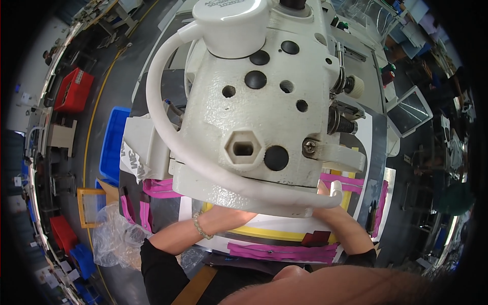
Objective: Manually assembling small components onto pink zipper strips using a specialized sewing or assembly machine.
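Keeping pressure even should work best: left hand (231, 218) and right hand (328, 212) reach under the machine (213, 114), fingers hidden so can't tell their grip, front pink zip (284, 252) lying between the forearms (175, 236).

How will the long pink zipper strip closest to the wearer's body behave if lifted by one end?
The pink zipper strip is probably floppy and would sag, since it looks like thin fabric. Being narrow and flat, it seems light. Lying flat, it would likelier slide or bunch than roll if pushed.
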A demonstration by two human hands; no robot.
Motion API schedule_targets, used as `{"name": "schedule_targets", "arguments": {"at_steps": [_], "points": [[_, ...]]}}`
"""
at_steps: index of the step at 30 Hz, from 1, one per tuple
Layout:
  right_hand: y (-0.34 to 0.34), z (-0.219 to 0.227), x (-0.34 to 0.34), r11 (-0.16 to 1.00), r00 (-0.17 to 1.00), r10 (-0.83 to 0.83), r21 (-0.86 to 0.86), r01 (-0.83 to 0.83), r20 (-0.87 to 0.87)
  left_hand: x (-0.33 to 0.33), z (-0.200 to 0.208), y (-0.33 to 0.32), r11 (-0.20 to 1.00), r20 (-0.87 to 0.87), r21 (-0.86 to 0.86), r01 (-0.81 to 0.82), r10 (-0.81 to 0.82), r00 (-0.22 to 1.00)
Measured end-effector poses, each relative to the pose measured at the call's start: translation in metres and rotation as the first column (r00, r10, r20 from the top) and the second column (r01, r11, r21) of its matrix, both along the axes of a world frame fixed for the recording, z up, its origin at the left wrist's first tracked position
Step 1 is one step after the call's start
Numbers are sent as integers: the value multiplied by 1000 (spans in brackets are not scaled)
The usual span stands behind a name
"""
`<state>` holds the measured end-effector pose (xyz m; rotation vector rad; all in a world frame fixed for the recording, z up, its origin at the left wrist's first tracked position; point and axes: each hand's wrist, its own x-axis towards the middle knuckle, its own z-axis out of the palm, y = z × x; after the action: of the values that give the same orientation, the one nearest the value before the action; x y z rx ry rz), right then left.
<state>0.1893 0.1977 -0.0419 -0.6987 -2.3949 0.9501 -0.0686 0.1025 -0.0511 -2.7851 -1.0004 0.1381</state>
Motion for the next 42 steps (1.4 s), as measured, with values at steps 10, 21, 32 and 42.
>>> {"name": "schedule_targets", "arguments": {"at_steps": [10, 21, 32, 42], "points": [[2, 5, 1, 998, 1000, 15, -68, -15, 1, 0, -8, 9, 997, 136, -10, 79, -77, 988], [2, 4, 0, 988, 999, 13, -156, -8, 30, 10, -30, -3, 581, 536, -813, 35, 723, 435], [4, 2, 1, 989, 999, 39, -147, -33, 37, 11, -5, -1, 858, 600, -500, -115, 439, 669], [6, 10, 1, 997, 999, 35, -66, -34, 4, 3, 13, 9, 940, 279, -335, -62, 162, 946]]}}
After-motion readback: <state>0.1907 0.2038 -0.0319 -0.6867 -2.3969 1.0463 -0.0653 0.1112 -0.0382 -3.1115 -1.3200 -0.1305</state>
